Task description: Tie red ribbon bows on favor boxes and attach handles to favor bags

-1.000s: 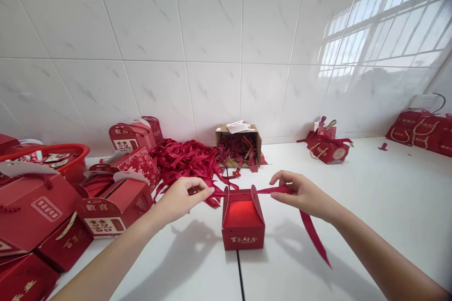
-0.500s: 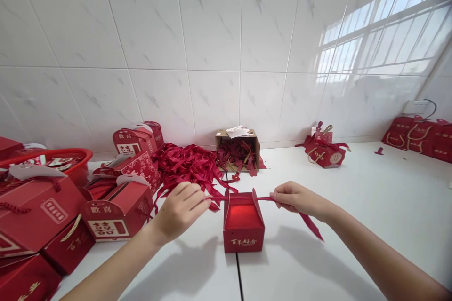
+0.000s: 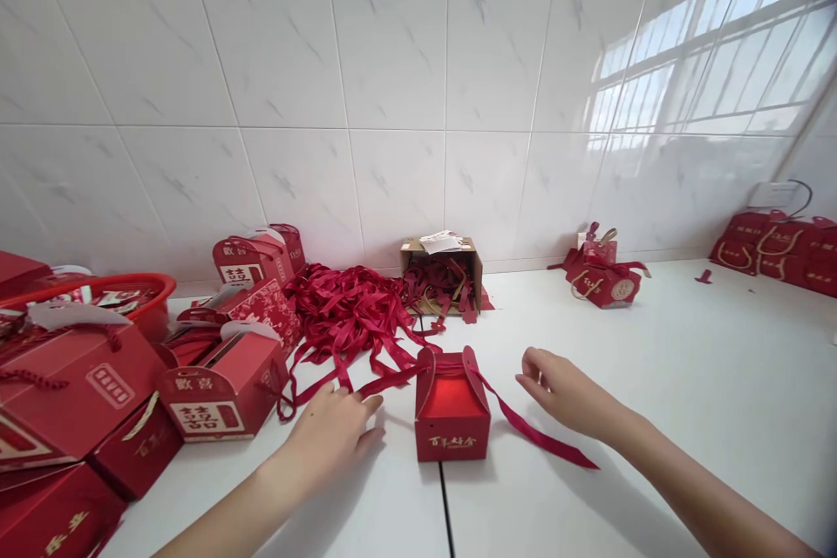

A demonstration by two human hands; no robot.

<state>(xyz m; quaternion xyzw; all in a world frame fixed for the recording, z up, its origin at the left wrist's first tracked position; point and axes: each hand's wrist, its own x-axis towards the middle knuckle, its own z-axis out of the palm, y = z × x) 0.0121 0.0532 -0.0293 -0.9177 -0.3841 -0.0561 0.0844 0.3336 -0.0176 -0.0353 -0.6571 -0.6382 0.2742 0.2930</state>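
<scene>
A small red box (image 3: 452,434) with gold lettering stands upright in front of me. A dark red ribbon (image 3: 542,438) passes through its top, one end lying on the table to the right, the other trailing left. My left hand (image 3: 336,432) is left of the box, fingers apart and low beside the ribbon's left part; it grips nothing that I can see. To the right of the box, my right hand (image 3: 555,388) hovers with loosely curled fingers, apart from the ribbon and holding nothing.
A heap of red ribbons (image 3: 350,309) lies behind, beside an open carton (image 3: 479,275) of dark red pieces. Red gift boxes (image 3: 219,392) and a red basket (image 3: 153,305) crowd the left. A bowed box (image 3: 611,286) stands back right; more red boxes (image 3: 785,248) line the far right.
Both hands have let go of the ribbon. My left hand has moved down, and my right hand slightly to the right. The ribbon's right end has dropped onto the table.
</scene>
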